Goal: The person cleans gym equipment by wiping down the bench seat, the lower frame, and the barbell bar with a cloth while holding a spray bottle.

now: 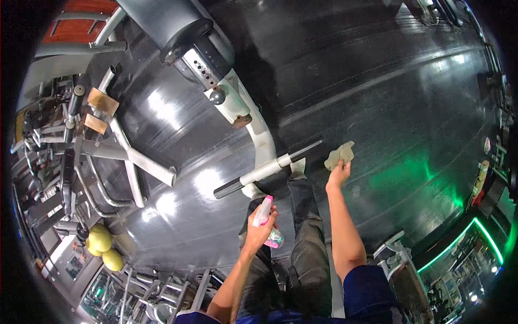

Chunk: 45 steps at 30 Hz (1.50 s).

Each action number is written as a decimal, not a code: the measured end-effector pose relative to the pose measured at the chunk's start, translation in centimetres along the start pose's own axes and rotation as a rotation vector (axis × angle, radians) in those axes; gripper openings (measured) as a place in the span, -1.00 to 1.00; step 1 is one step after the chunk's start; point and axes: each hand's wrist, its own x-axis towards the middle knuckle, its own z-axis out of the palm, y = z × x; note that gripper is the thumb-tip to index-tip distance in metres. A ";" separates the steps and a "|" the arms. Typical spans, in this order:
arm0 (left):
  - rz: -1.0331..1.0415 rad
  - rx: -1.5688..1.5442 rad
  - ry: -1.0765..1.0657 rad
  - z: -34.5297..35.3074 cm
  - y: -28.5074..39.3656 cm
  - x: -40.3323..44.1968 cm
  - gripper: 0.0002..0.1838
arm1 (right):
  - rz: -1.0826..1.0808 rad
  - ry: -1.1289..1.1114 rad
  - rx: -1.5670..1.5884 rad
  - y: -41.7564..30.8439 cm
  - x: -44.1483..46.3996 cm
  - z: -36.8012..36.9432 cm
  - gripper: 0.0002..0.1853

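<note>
A spray bottle (263,211) with a white and pink top is in my left hand (260,229), whose fingers wrap round its neck; its clear lower part shows below them. My right hand (340,174) pinches a crumpled beige cloth (340,155), held out over the dark floor. Between and ahead of my hands lies a white crossbar (265,170) with black ribbed ends, close to my feet. It joins a curved white frame (259,129) that runs up to a padded machine seat (172,24). Neither hand touches the machine.
Other gym machines (125,148) with white tubes stand at the left. Yellow balls (99,238) lie at the lower left. Dark floor mats (377,108) stretch to the right, where green light reflects. A green-lit mirror frame (458,244) is at the lower right.
</note>
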 end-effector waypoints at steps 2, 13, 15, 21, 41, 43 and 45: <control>0.021 0.017 -0.006 0.1 -1.1 0.1 -0.78 | 0.229 0.004 0.230 2.0 2.0 1.9 -0.70; -0.006 0.000 0.030 -0.1 0.4 -0.3 -0.77 | 0.298 -0.352 -0.299 10.8 -12.4 5.9 -0.42; -0.015 0.004 0.045 -0.5 1.2 -0.2 -0.77 | 0.567 -0.407 -0.082 9.6 -11.2 4.6 -0.54; 0.051 -0.017 0.067 -0.6 0.8 0.7 -0.79 | 0.716 -0.064 0.144 5.7 -0.4 1.9 -0.66; -0.006 -0.036 0.227 -3.6 -3.0 6.6 -0.84 | 0.767 -0.532 0.085 -0.4 -8.8 1.7 -0.61; -0.024 -0.028 0.237 -4.2 -3.7 8.0 -0.84 | 0.754 -0.527 0.235 -1.5 -6.6 1.1 -0.63; -0.059 -0.022 0.224 -4.8 -4.4 9.2 -0.83 | 0.718 -0.533 0.239 -2.2 -3.1 0.0 -0.63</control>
